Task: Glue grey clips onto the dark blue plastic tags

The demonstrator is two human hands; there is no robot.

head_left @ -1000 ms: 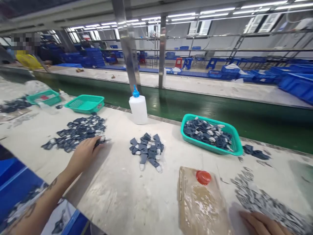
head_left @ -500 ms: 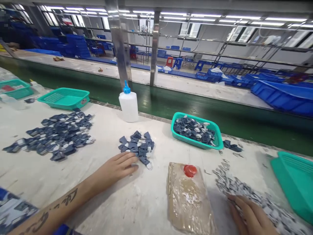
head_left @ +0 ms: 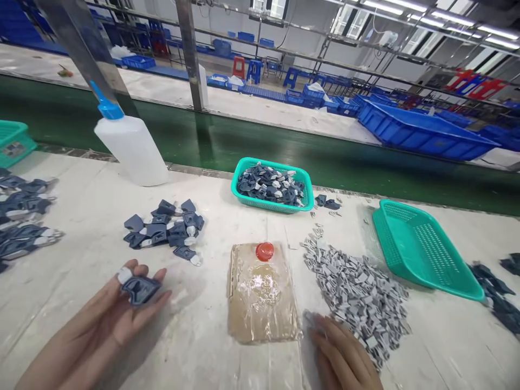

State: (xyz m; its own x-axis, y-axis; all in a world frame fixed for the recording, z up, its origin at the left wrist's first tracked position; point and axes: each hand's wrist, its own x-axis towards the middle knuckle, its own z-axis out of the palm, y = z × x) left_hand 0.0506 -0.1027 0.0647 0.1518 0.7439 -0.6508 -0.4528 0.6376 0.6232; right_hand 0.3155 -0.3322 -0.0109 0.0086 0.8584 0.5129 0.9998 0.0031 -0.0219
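Note:
In the head view my left hand is turned palm up, its fingers closed around a dark blue plastic part with a white end. Just beyond it lies a small heap of similar blue parts. My right hand rests low over the table with its fingers bent together, beside a pile of small grey plastic pieces. Whatever its fingertips hold, if anything, is too blurred to name. Between the hands lies a plastic-wrapped cardboard pad with a round red blob near its far edge.
A white squeeze bottle with a blue nozzle stands at the back left. One green basket holds blue parts; another green basket sits right. More blue parts lie far left. A green strip runs behind the table.
My left hand has picked a blue part from the small heap and turned palm up with it. My right hand is now by the pile's near-left side, close to the pad. The view has swung right.

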